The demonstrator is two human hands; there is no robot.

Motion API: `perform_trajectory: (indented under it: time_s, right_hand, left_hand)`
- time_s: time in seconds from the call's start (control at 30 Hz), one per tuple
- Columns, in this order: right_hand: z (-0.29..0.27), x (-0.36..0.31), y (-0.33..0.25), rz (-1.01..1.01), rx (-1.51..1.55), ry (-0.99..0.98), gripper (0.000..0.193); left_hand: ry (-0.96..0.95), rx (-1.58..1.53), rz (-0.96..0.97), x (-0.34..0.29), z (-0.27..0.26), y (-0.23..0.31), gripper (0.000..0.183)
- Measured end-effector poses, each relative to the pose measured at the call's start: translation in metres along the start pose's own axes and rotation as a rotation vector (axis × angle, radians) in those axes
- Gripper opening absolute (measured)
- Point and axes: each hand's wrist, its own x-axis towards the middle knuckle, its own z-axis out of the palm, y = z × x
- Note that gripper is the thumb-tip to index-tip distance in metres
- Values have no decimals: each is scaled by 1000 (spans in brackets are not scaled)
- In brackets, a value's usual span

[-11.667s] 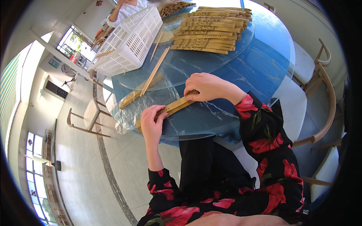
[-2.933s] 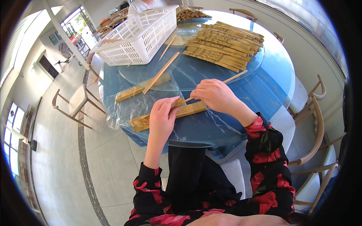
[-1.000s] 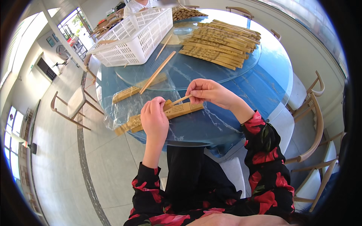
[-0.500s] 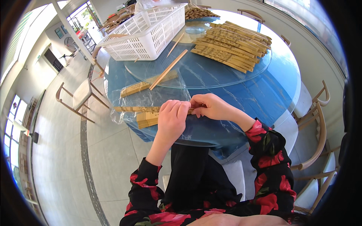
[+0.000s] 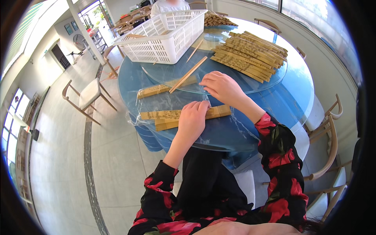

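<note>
My left hand [image 5: 192,120] is closed over a long gold paper chopstick sleeve [image 5: 219,112], which sticks out past both sides of the hand. Beneath it lies a small stack of similar gold sleeves [image 5: 163,125], partly hidden by the hand. My right hand [image 5: 225,89] is raised over the table with fingers loosely stretched leftward, nothing visible in them. A pair of wooden chopsticks [image 5: 188,74] lies slantwise just left of its fingertips. Under them a clear plastic bag [image 5: 172,101] spreads out, with more gold sleeves [image 5: 152,91] at its far side.
A white slatted basket [image 5: 176,46] stands on the glass turntable [image 5: 231,91]. To its right is a broad pile of gold sleeves [image 5: 250,55]; a loose chopstick [image 5: 195,51] lies between. Behind the basket sits a person in white [image 5: 172,6]. Wooden chairs [image 5: 89,94] surround the blue-covered table [image 5: 290,98].
My right hand has left the sleeve and moved up toward the chopsticks. My left hand stays on the sleeve, whose right end now shows. The view has shifted slightly.
</note>
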Motion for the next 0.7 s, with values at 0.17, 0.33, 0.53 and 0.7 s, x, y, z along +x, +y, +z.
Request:
perform_trajectory:
  time_s: [0.17,0.33,0.53,0.7]
  right_hand:
    - [51,47,23,-275,-479,-97,7]
    - [75,68,20,-420,-556,-92,3]
    - [65,68,17,-413,-544,-143,5]
    - [28,49,12,-331,-370,-9,11]
  left_hand:
    - [-79,-60,-1,3,9,1,6]
    - [-56,-44,-19,1,3,0,8]
    - [-25,-50,-15,1,3,0,9]
    - [30,-60,-4,4,7,4,7]
